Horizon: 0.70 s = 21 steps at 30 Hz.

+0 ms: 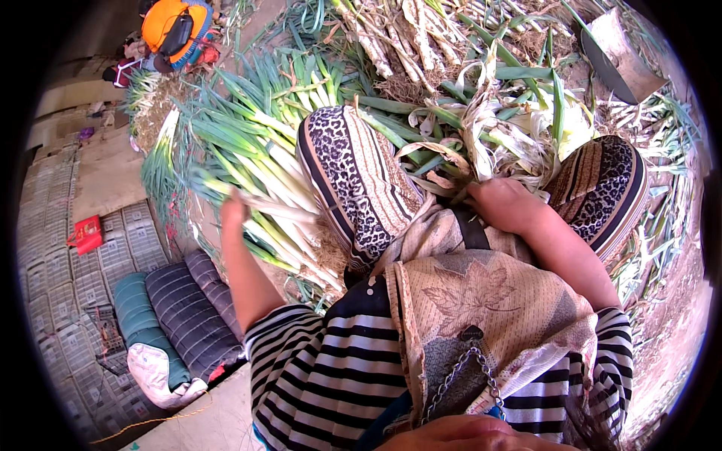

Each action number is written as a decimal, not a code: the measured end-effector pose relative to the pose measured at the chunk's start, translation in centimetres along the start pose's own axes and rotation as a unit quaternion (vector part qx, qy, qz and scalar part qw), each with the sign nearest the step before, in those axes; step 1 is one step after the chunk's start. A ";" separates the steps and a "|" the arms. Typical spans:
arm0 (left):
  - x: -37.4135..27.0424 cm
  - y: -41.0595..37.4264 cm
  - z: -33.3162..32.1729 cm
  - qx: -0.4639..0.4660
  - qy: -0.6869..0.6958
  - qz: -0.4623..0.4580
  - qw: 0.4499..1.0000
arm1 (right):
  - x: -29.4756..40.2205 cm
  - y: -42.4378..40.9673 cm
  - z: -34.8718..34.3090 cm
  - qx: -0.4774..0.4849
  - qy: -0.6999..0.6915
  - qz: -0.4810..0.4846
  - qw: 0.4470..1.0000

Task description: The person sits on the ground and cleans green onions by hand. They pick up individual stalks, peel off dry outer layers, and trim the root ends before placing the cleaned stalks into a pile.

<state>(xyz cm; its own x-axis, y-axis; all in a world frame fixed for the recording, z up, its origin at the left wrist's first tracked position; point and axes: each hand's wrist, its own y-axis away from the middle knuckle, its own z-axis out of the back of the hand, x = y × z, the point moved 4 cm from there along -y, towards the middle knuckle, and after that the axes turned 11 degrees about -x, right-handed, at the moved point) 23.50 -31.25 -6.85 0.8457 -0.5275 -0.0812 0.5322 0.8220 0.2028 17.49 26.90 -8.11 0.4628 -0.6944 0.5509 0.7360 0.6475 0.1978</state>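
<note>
My left hand [233, 209], blurred, is closed around a long green onion [276, 208] with a white shank. Just beyond it lies a pile of cleaned green onions [265, 158], with white shanks, green tops and roots at the near end, against my left knee. Between my knees, my right hand [499, 203] rests with curled fingers at a heap of dry, pale husks and stripped leaves [485, 135]. Its fingertips are mostly hidden, so whether it grips a leaf is unclear. A cloth apron [485, 293] with a leaf print covers my lap.
Uncleaned onions with dirty roots [406, 39] lie ahead. A metal blade like a shovel's [623, 53] is at the upper right. Rolled quilts [186, 315], a red bag [87, 234] and stacked crates [51, 293] are to the left. A person in orange [169, 28] bends farther off.
</note>
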 end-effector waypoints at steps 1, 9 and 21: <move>1.8 -0.1 -2.5 -0.079 -0.048 -0.111 0.990 | 0.2 0.0 0.0 -0.002 -0.006 0.003 1.000; -17.7 7.5 -1.2 -0.017 -0.014 -0.343 0.939 | -0.2 0.0 0.1 0.004 -0.001 -0.019 1.000; -40.1 24.1 5.9 0.186 0.239 -0.626 0.719 | 0.3 -3.5 5.6 0.010 -0.418 -0.155 0.895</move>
<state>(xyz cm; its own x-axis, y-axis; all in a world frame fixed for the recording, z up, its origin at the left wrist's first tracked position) 2.16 8.45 7.06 -0.3223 -0.5966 -0.7350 0.9155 -0.3940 -0.0816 12.28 26.17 -4.09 -0.2998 -0.3684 0.8800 0.7525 0.4757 0.4555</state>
